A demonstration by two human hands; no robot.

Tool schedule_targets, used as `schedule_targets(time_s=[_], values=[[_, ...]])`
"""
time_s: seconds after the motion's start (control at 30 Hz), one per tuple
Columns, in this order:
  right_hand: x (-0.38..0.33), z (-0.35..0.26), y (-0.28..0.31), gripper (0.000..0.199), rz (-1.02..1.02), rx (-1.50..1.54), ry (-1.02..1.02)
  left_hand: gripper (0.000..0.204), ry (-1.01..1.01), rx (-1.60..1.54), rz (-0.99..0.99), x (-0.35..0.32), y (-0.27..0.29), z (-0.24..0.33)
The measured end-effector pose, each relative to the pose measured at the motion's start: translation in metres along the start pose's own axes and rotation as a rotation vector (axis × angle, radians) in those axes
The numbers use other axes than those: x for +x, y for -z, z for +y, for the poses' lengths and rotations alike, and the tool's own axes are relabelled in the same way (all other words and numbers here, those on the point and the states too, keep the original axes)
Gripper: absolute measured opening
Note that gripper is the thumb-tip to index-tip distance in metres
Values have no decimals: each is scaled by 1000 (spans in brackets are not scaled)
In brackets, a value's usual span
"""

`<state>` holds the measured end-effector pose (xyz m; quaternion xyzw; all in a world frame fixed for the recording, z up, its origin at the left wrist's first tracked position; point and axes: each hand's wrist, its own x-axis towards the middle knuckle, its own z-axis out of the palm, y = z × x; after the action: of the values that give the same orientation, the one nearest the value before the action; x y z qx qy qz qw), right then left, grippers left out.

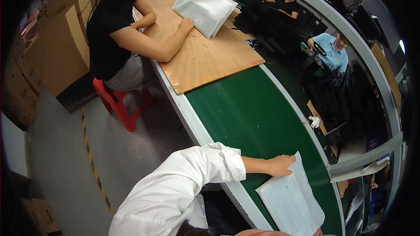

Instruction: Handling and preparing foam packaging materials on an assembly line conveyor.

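My left hand [280, 166], reaching in from a rolled white sleeve, is closed on the far end of a flat white foam pouch [291, 201]. The pouch lies slantwise on the green belt surface [245, 109]. Its right-hand layer looks loose and slightly lifted, with a wavy edge. Only a sliver of skin, probably my right hand [317, 232], shows at the lower edge by the pouch's near end. Its fingers are too cut off to read.
A wooden board [214, 63] covers the far part of the belt. There a seated co-worker in black [111, 30] rests a hand by another white pouch [203, 11]. A red stool [127, 113] and cardboard boxes stand left. A metal frame [385, 70] curves along the right.
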<state>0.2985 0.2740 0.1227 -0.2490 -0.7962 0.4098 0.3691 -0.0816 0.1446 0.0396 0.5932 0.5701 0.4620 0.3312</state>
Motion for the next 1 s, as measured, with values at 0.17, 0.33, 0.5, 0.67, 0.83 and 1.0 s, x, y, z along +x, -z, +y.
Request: schedule_targets(time_s=[0.17,0.33,0.5,0.67,0.83,1.0], values=[[-12,-27,25,38,-33,-44,42,47,-15,71,5,3,2,4],[-13,-46,51,39,-90,-73,104,49,-123,-86,123,5,6,3],[-31,-43,80,40,-116,-65,136,48,-273,-321,242,-7,26,41],[-61,-29,113,41,-127,-41,166,45,-532,-395,433,-13,44,66],[-53,-29,94,40,182,-32,41,42,-628,-457,623,-11,67,74],[-33,-30,58,38,682,-10,-209,31,-500,-545,748,-2,68,63]])
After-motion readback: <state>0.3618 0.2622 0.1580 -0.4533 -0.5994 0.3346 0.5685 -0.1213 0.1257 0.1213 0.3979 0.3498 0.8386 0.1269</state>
